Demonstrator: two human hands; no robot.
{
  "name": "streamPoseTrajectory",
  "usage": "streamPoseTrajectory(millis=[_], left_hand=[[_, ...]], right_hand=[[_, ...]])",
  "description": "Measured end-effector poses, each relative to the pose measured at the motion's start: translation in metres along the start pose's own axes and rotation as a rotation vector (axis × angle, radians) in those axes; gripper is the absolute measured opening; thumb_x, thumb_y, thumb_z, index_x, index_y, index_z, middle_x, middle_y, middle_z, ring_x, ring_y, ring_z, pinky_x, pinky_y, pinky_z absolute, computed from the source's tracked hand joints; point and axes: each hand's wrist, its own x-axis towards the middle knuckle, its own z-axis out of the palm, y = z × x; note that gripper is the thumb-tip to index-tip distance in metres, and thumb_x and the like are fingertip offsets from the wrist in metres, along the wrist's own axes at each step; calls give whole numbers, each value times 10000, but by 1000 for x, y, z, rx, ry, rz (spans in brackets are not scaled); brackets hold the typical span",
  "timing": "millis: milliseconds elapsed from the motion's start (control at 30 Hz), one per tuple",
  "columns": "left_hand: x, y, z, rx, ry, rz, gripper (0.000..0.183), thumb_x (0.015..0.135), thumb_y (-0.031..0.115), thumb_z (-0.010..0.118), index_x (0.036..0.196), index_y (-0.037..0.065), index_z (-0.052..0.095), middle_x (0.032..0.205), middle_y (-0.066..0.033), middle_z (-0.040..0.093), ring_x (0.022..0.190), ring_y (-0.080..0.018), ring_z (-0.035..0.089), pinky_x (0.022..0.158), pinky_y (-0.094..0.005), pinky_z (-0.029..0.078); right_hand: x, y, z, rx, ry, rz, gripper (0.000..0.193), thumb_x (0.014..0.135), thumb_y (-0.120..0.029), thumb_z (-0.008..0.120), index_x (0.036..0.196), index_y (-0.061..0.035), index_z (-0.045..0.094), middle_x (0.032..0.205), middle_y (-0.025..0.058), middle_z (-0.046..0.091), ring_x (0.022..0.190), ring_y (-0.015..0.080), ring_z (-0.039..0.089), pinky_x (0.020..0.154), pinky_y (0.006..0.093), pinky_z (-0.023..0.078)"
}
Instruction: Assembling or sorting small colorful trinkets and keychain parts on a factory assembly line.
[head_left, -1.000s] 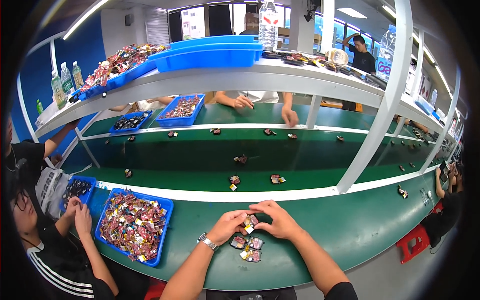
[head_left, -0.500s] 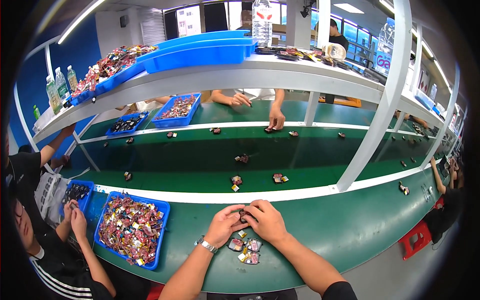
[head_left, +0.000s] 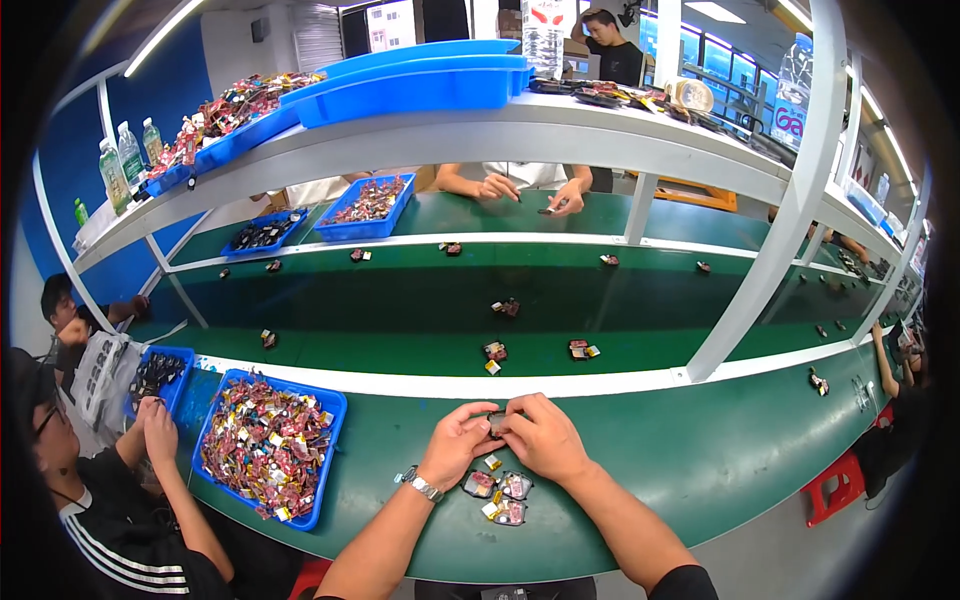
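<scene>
My left hand and my right hand meet over the green bench, their fingers closed round a small dark electronic housing. The fingers cover most of it, so its inside is hard to make out. A steel-banded watch is on my left wrist. Just below the hands lie a few similar open dark housings with red circuit boards. White-and-yellow battery packs lie among them. Both my forearms rise from the lower edge.
A blue tray heaped with red boards stands left, beside a co-worker. Beyond the white rail, a dark green belt carries scattered units. A shelf with blue trays spans overhead; its slanted post stands right.
Everything has shifted slightly in the picture as my head moved. My hands still hold the housing. Across the belt, a co-worker's hand has drawn back from the rail with a dark piece.
</scene>
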Motion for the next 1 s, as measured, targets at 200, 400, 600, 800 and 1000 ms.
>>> streamPoseTrajectory(millis=[200, 400, 600, 800, 1000], left_hand=[[0, 0, 1, 77, -14, 5, 291, 981, 10, 467, 1270, -18, 485, 1087, -121, 632, 1053, -193, 631, 955, -356, 544], [-1, 4, 1, 37, -77, -1, 324, 964, -6, 492, 1288, -13, 471, 1156, -131, 610, 1079, -193, 619, 970, -355, 535], [0, 2, -1, 80, -175, 40, 358, 958, -2, 513, 1311, -7, 452, 1208, -143, 594, 1097, -204, 615, 958, -341, 533], [-2, 2, -2, 136, -97, -60, 346, 965, 61, 545, 1299, 20, 462, 1194, -128, 616, 1097, -201, 620, 943, -362, 539], [-1, 2, -2, 116, -106, -42, 306, 992, 35, 463, 1298, 23, 466, 1202, -129, 611, 1103, -194, 618, 955, -342, 528]], right_hand=[[-2, 7, -4, 122, -96, 46, 191, 700, -51, 745, 872, -95, 675, 902, 37, 558, 867, 238, 569, 767, 363, 495], [-2, 4, -5, 170, -42, 125, 138, 725, -73, 747, 857, -86, 708, 1016, 53, 569, 984, 255, 552, 820, 357, 495], [-3, 4, -6, 194, -53, 160, 112, 754, -88, 719, 866, -83, 706, 1150, 66, 571, 1089, 278, 533, 884, 372, 484], [-6, 8, -5, 313, -92, 65, 114, 759, -93, 708, 872, -76, 702, 1223, 73, 569, 1178, 286, 503, 952, 380, 462], [-10, 4, 0, 237, -39, 148, 133, 765, -113, 724, 893, -79, 717, 1174, 78, 609, 1142, 269, 537, 912, 366, 488]])
